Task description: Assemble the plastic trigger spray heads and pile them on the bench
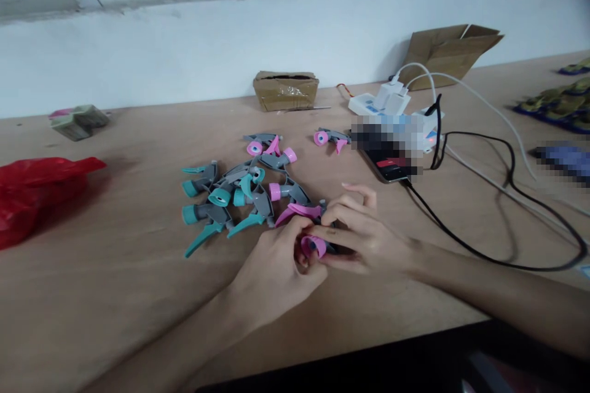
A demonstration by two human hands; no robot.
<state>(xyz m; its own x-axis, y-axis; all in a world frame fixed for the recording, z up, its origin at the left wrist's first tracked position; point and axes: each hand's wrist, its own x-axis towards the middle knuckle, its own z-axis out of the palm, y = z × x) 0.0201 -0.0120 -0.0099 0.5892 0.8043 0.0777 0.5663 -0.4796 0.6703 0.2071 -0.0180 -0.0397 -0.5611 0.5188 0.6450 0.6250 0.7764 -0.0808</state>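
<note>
Both my hands meet over the table around one grey trigger sprayer head with a pink collar (314, 247). My left hand (281, 270) has its fingers curled round the collar from the left. From the right, my right hand (362, 230) pinches the same sprayer head, mostly hiding its grey body. Just beyond my fingers lies another sprayer head with a pink trigger (298, 212). A loose cluster of grey and teal sprayer heads (253, 206) lies to the left. More grey and pink sprayer heads (263, 145) are behind them, one apart (330, 138) near the phone.
A phone (389, 163) with a black cable lies right of the sprayer heads, by a white power strip (364, 104) with chargers. Cables loop across the right side. Two cardboard boxes (286, 91) stand along the wall. A red plastic bag (41, 193) lies at left.
</note>
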